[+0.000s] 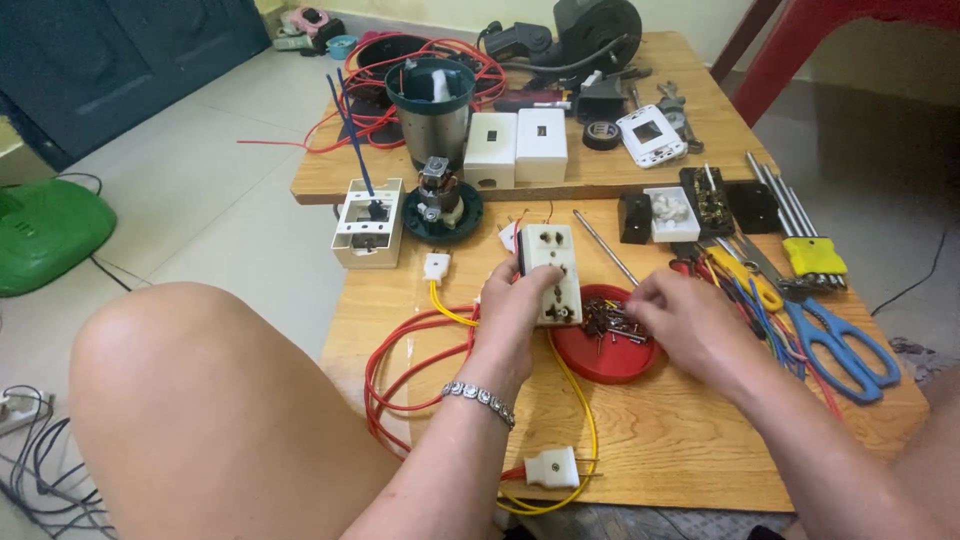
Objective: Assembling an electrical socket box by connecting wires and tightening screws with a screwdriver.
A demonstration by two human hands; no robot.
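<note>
**A:** What does the head camera show?

**B:** Looking down at a low wooden table (640, 440). The left hand (512, 308), with a silver bracelet on the wrist, is curled around a cream socket block (552, 262), gripping its left edge and holding it tilted above the table. The right hand (683, 322) reaches over a round red lid (600, 362) filled with small dark screws (612, 320), fingertips drawn together among them; whether a screw is pinched, I cannot tell.

**A:** How far along does the work look?

**B:** Partway, I judge. Yellow wire (578, 410) and red wire (400, 372) already run from the socket block toward a white plug (552, 467) at the table's near edge. The block is not yet fastened; screws remain in the lid.

**A:** What else is around?

**B:** Blue-handled scissors (838, 345) and a yellow-handled tool (742, 278) lie right of the lid. On a second table behind sit two white switch boxes (516, 146), a blender base (432, 110) and a roll of black tape (601, 134).
</note>
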